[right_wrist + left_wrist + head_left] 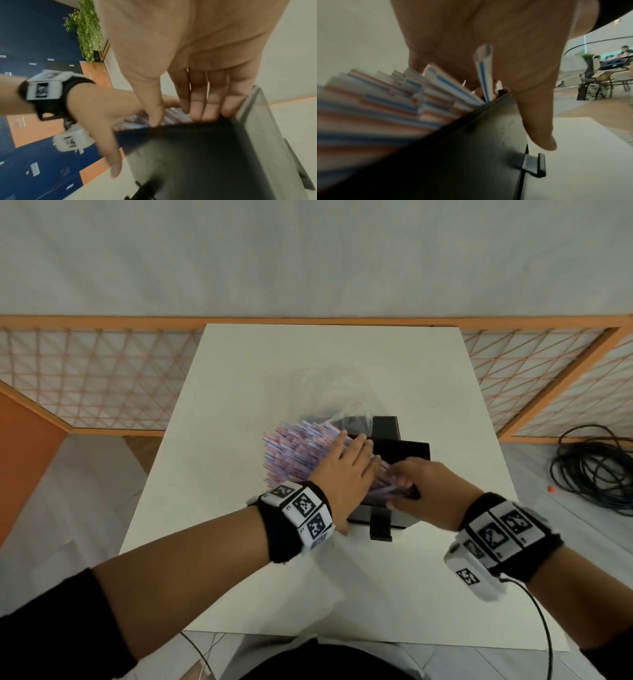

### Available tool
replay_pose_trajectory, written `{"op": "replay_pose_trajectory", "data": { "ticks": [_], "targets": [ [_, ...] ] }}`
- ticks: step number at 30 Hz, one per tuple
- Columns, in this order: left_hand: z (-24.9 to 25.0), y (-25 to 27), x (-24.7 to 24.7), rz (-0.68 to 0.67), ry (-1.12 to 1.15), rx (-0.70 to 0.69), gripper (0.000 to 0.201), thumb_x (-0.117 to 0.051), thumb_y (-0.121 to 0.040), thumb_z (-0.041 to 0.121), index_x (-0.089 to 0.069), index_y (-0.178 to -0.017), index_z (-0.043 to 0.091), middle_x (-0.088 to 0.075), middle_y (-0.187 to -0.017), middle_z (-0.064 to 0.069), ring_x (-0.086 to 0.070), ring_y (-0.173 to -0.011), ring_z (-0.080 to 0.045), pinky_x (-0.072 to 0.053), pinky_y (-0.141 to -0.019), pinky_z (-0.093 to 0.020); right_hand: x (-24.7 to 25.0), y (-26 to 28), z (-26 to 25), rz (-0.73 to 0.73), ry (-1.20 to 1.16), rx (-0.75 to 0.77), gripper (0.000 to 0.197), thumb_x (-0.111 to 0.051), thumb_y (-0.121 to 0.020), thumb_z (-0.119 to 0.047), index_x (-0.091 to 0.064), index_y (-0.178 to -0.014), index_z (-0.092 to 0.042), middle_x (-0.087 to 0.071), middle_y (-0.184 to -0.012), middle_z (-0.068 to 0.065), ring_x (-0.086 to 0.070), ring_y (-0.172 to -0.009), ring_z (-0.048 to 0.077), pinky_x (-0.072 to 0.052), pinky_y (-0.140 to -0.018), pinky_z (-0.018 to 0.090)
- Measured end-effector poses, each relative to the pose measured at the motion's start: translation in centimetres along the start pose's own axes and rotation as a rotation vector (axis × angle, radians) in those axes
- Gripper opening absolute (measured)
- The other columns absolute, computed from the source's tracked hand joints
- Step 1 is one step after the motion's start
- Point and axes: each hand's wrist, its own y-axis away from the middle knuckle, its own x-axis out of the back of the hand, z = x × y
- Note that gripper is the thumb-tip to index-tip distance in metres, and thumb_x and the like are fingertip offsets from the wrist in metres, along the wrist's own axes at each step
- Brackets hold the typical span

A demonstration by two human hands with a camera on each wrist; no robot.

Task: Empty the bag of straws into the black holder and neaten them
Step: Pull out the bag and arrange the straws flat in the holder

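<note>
Straws (301, 450) in white paper wrappers striped blue and red stand fanned out in the black holder (407, 448), leaning toward its left. Left hand (346, 474) lies flat on them, fingers straight. Right hand (421, 491) rests straight fingers on the holder's near rim. Nothing printed on the wrappers can be read. Wristbands (301, 508) carry square coded markers.

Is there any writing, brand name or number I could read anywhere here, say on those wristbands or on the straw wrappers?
No readable words or numbers.
Left wristband: black-and-white square code patterns; tiny marks beside them too small to read.
Right wristband: same kind of patterns, no legible text.
Straws: only blue and red stripes on the wrappers, blurred.
Black holder: no label visible.
</note>
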Motion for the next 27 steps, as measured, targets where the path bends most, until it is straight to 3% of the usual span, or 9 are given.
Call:
{"op": "replay_pose_trajectory", "data": {
  "ticks": [3,6,10,16,19,22,27],
  "targets": [
    [-1.2,-0.6,-0.7,-0.011,-0.004,0.056,0.122,-0.065,-0.069,0.066,0.005,-0.147,0.003,-0.005,-0.156,-0.020,-0.009,-0.143,-0.042,-0.005,-0.115,-0.058,-1.4,0.6,-0.8,0.006,-0.059,0.055,0.043,-0.072,-0.076,-0.028,-0.060,-0.114,-0.012,-0.059,-0.109,0.005,-0.059,-0.097,0.022,-0.040,-0.079,0.017],
    [-2.6,-0.8,-0.3,0.013,0.000,0.022,0.127,-0.072,-0.062,0.065,-0.001,-0.147,0.003,-0.025,-0.148,-0.016,-0.031,-0.133,-0.037,-0.015,-0.113,-0.055,-2.7,0.0,-2.2,-0.096,-0.028,0.082,0.060,-0.071,-0.077,-0.036,-0.051,-0.128,-0.013,-0.055,-0.123,0.006,-0.053,-0.113,0.022,-0.040,-0.093,0.025],
    [-4.0,-0.7,-0.1,0.019,0.002,-0.032,0.127,-0.071,-0.060,0.069,-0.006,-0.147,0.004,-0.029,-0.147,-0.012,-0.034,-0.131,-0.031,-0.021,-0.113,-0.052,-3.5,-1.3,-2.8,-0.136,-0.001,0.002,0.079,-0.071,-0.076,-0.039,-0.035,-0.140,-0.011,-0.043,-0.137,0.007,-0.046,-0.124,0.024,-0.038,-0.102,0.029],
    [-4.9,-0.7,-0.8,0.030,-0.035,-0.026,0.125,-0.072,-0.058,0.068,-0.008,-0.147,0.008,-0.028,-0.147,-0.009,-0.035,-0.129,-0.030,-0.027,-0.107,-0.048,-3.6,-2.2,-3.9,-0.252,0.049,-0.103,0.087,-0.074,-0.066,-0.050,-0.037,-0.136,-0.014,-0.050,-0.135,0.007,-0.050,-0.121,0.025,-0.044,-0.099,0.035],
    [-5.3,-1.0,-0.6,0.034,0.020,-0.033,0.126,-0.073,-0.056,0.068,-0.009,-0.147,0.009,-0.028,-0.148,-0.008,-0.035,-0.131,-0.029,-0.028,-0.107,-0.046,-3.5,-3.0,-4.3,-0.284,0.119,-0.136,0.097,-0.072,-0.062,-0.059,-0.034,-0.140,-0.017,-0.039,-0.144,0.004,-0.041,-0.129,0.026,-0.040,-0.105,0.042],
    [-5.5,-1.1,-0.5,0.047,0.061,-0.029,0.126,-0.074,-0.055,0.067,-0.011,-0.147,0.010,-0.030,-0.148,-0.008,-0.035,-0.131,-0.028,-0.029,-0.106,-0.045,-3.4,-3.2,-4.6,-0.327,0.122,-0.183,0.094,-0.073,-0.064,-0.055,-0.034,-0.139,-0.014,-0.034,-0.145,0.007,-0.037,-0.131,0.027,-0.036,-0.107,0.039],
    [-5.5,-1.1,-0.9,0.078,0.070,-0.049,0.123,-0.073,-0.058,0.067,-0.011,-0.147,0.009,-0.028,-0.149,-0.009,-0.034,-0.133,-0.028,-0.030,-0.108,-0.047,-3.2,-3.6,-4.4,-0.377,0.068,-0.271,0.088,-0.074,-0.064,-0.055,-0.039,-0.131,-0.009,-0.054,-0.129,0.009,-0.053,-0.114,0.026,-0.046,-0.090,0.032]
  ]
}}
